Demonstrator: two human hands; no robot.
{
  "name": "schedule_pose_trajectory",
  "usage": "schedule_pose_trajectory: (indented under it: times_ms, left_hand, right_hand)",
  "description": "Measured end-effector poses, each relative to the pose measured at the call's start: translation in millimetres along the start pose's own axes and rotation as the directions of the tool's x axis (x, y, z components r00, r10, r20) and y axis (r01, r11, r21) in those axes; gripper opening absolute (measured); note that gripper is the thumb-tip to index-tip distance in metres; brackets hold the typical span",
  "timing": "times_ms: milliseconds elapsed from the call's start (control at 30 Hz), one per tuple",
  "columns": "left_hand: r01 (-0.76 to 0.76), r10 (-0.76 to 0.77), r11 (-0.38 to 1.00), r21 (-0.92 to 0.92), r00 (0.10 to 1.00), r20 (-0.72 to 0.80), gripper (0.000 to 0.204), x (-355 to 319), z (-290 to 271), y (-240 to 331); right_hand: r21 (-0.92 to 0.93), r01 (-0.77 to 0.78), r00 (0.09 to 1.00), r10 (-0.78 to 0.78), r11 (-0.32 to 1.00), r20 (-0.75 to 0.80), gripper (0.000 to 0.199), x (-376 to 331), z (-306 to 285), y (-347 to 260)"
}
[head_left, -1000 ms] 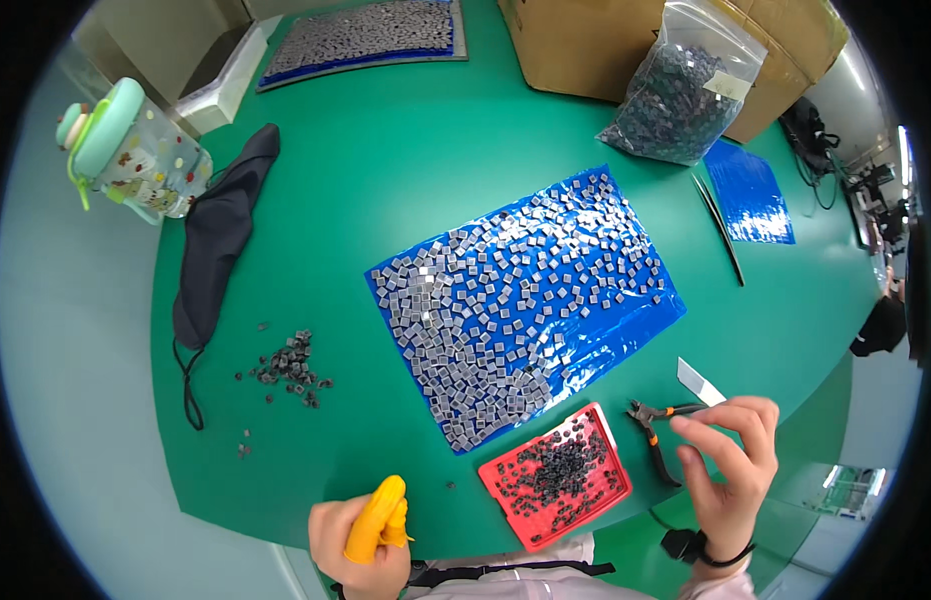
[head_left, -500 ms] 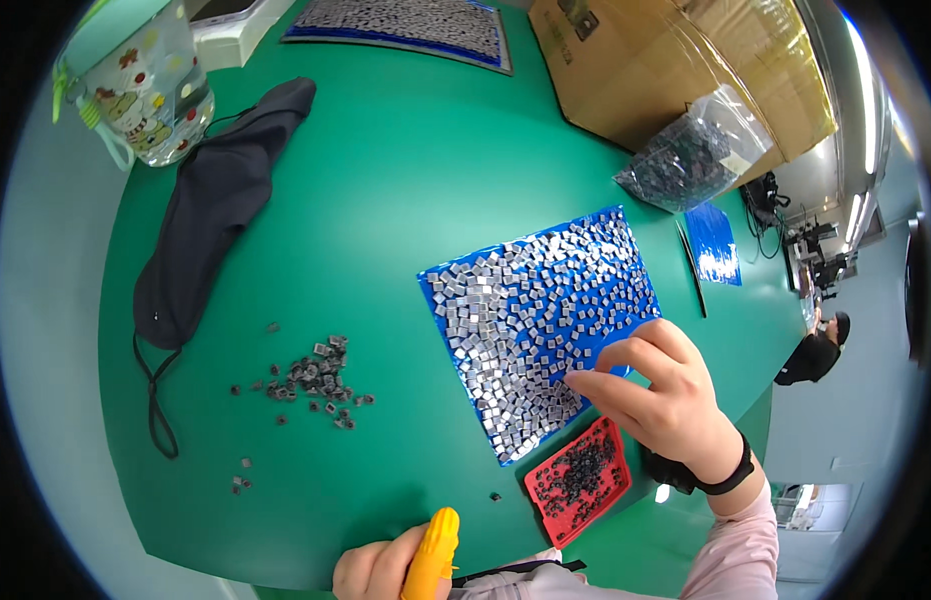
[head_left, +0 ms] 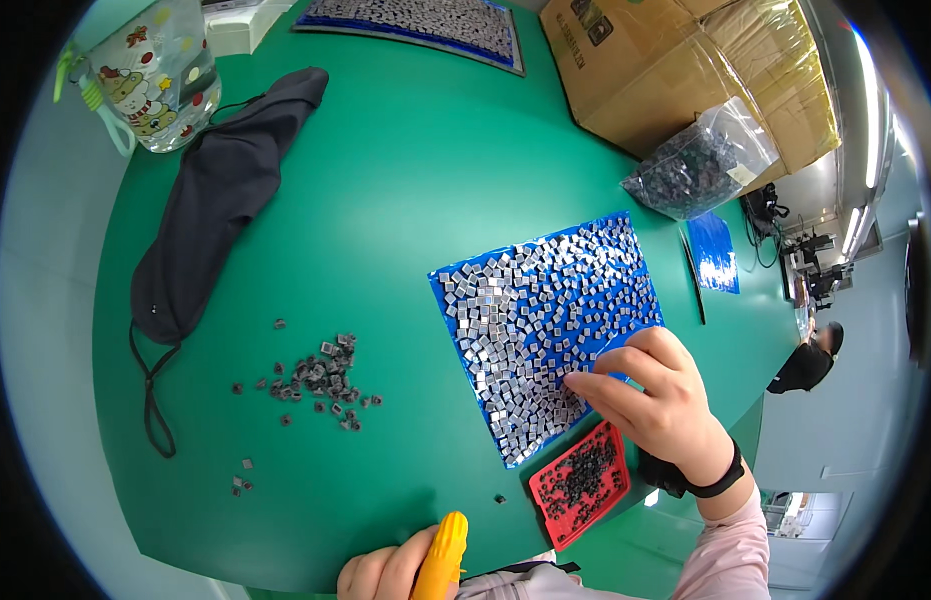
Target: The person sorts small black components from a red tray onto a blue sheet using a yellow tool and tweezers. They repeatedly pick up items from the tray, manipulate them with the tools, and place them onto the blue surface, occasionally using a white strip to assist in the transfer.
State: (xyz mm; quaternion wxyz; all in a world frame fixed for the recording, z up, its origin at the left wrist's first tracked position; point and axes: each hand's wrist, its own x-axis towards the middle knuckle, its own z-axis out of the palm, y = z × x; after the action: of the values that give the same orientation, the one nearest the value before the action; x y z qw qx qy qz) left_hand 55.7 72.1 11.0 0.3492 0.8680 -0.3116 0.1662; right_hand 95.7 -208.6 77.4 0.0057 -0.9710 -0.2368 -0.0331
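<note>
My right hand (head_left: 660,395) is over the lower right part of a blue sheet (head_left: 633,225) covered with small silvery square pieces (head_left: 480,305). Its thumb and index finger meet in a pinch at the pieces; anything between the tips is too small to make out. Just below it lies a red tray (head_left: 560,532) of tiny black parts (head_left: 585,470). My left hand (head_left: 390,570) rests at the table's near edge, fingers curled. A yellow ribbed cover, seemingly a rubber finger cot (head_left: 442,555), sits where its thumb is. What those fingers hold, if anything, is hidden.
Loose dark pieces (head_left: 325,375) form a pile on the green table (head_left: 355,220). A dark fabric pouch (head_left: 210,205) and a clear cup (head_left: 160,85) lie left. At the far right stand a cardboard box (head_left: 625,80), a bag of dark parts (head_left: 695,165) and black tweezers (head_left: 692,275).
The whole view has shifted slightly. Both hands keep nearly the same pose, with the right one still pinched at the same part of the blue sheet.
</note>
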Motion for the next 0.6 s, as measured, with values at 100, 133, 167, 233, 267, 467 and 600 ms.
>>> schedule_pose_trajectory:
  times_ms: [100, 133, 167, 233, 267, 467, 600]
  left_hand:
    - [-0.010, 0.010, 1.000, 0.001, 1.000, 0.006, 0.019, 0.0, -0.8, -0.9]
    - [-0.015, 0.015, 1.000, 0.006, 1.000, 0.010, 0.019, 0.2, -1.2, -0.9]
    - [-0.019, 0.019, 1.000, 0.012, 1.000, 0.014, 0.019, 0.5, -1.7, -1.0]
    - [-0.020, 0.020, 1.000, 0.019, 1.000, 0.014, 0.019, 1.3, -2.0, -0.8]
    - [-0.019, 0.019, 1.000, 0.020, 1.000, 0.011, 0.020, 1.9, -1.9, -0.5]
    - [-0.012, 0.012, 1.000, 0.006, 1.000, -0.002, 0.019, 0.8, -0.4, 0.1]
    - [-0.010, 0.010, 1.000, 0.018, 1.000, -0.007, 0.019, 1.6, 0.3, 0.7]
  right_hand:
    - [-0.014, 0.024, 0.999, -0.023, 1.000, 0.021, 0.030, 0.1, -2.2, -0.6]
    - [-0.014, 0.028, 0.999, -0.028, 1.000, 0.025, 0.030, 0.5, -2.8, -0.6]
    - [-0.014, 0.033, 0.999, -0.033, 0.999, 0.029, 0.030, 0.7, -3.1, -0.8]
    - [-0.016, 0.033, 0.999, -0.032, 0.999, 0.025, 0.030, 1.2, -3.2, -0.8]
    - [-0.017, 0.033, 0.999, -0.032, 0.999, 0.024, 0.029, 1.3, -3.2, -0.9]
    - [0.000, 0.005, 1.000, -0.005, 1.000, -0.002, 0.023, 0.6, -1.1, -0.1]
    - [0.000, -0.010, 1.000, 0.010, 1.000, -0.016, 0.021, 0.7, 0.1, -0.8]
